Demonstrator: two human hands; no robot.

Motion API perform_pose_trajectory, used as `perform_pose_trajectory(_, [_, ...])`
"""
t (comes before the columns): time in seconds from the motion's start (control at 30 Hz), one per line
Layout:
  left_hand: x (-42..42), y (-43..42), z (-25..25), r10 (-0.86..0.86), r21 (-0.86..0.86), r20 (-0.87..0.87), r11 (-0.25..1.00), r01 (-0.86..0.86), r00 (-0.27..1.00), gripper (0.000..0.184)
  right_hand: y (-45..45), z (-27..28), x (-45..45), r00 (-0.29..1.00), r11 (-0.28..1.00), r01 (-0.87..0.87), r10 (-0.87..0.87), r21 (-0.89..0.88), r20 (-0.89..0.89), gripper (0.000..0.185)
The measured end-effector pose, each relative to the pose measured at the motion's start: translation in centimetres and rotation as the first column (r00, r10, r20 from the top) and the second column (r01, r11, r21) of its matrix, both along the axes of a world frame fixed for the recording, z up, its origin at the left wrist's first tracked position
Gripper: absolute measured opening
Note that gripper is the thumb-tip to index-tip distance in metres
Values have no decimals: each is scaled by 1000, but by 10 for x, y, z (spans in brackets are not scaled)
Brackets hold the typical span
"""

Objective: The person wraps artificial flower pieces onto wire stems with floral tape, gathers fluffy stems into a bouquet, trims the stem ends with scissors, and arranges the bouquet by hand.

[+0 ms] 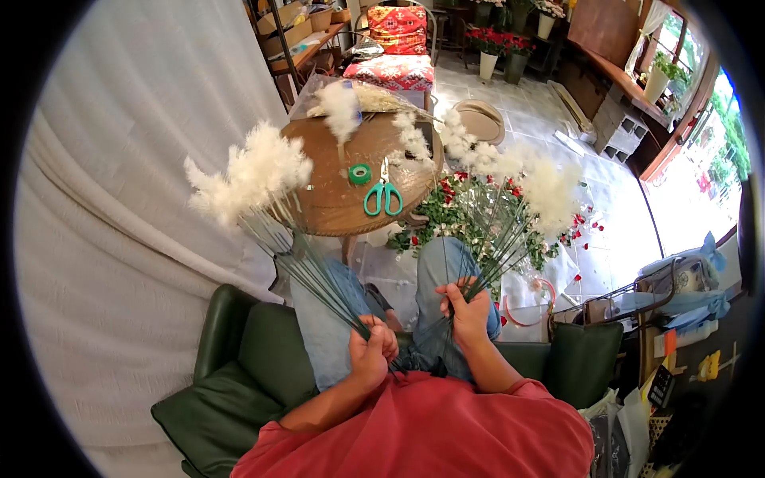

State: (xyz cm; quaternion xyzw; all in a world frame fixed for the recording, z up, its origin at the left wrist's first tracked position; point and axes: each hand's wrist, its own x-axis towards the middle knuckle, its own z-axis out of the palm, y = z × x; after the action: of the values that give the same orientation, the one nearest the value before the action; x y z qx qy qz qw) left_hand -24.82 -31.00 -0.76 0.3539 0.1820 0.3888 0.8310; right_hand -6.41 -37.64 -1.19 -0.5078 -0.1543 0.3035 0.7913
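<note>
My left hand [373, 350] is closed around a bundle of thin green stems, which fan up and left to fluffy white plumes [259, 171]. In my right hand [464, 307] is a second bundle of green stems, leaning up and right to more white plumes [546, 187]. Both hands are above my lap, apart from each other. On the round wooden table [323, 211] ahead lie scissors with teal handles [383, 191], a roll of green tape [359, 174] and a single white plume [340, 111].
Leaves and red and white petals [458, 211] litter the floor right of the table. Behind it stands a patterned red chair [390, 70]. A white curtain [135, 199] hangs at left. A metal-framed cart [629, 307] is at right.
</note>
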Motion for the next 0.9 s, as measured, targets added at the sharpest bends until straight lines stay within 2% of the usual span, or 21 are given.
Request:
perform_pose_trajectory(0.1, [10,5,13,11,-19,-65,1000,-12,998,13,1,-3,-7,999,999,-40,40,21,-27,16])
perform_pose_trajectory(0.17, [18,8,14,40,2,-209,999,-41,977,13,3,-3,-15,998,998,-50,51,26,-36,16])
perform_pose_trajectory(0.23, [23,4,10,33,1,-231,999,-33,972,14,8,-1,-23,998,997,-52,54,57,-40,14])
perform_pose_trajectory(0.4, [36,-5,-10,-19,-47,-253,999,7,967,18,31,8,-29,1000,1000,-1,0,5,31,14])
perform_pose_trajectory(0.47, [42,-3,-14,81,76,-305,995,-61,949,19,38,9,-32,995,999,6,-9,33,96,13])
perform_pose_trajectory(0.5, [43,-3,-11,74,1,-267,997,-76,961,19,40,8,-35,992,1000,17,-19,22,127,12])
perform_pose_trajectory(0.53, [42,-3,-13,79,5,-267,997,-81,960,19,38,9,-38,992,1000,12,-15,25,126,12])
perform_pose_trajectory(0.63, [39,-3,-23,79,113,-259,992,-51,963,20,31,12,-49,992,996,-88,90,-22,92,14])
perform_pose_trajectory(0.7, [37,-6,-28,105,198,-311,979,-44,945,19,30,8,-56,982,989,-124,134,79,-134,15])
perform_pose_trajectory(0.83, [40,-9,-34,103,167,-300,985,-54,948,16,28,2,-55,967,979,-164,184,124,-176,15])
perform_pose_trajectory(0.9, [43,-9,-36,161,216,-324,972,-93,932,12,28,4,-58,978,980,-141,160,141,-134,15])
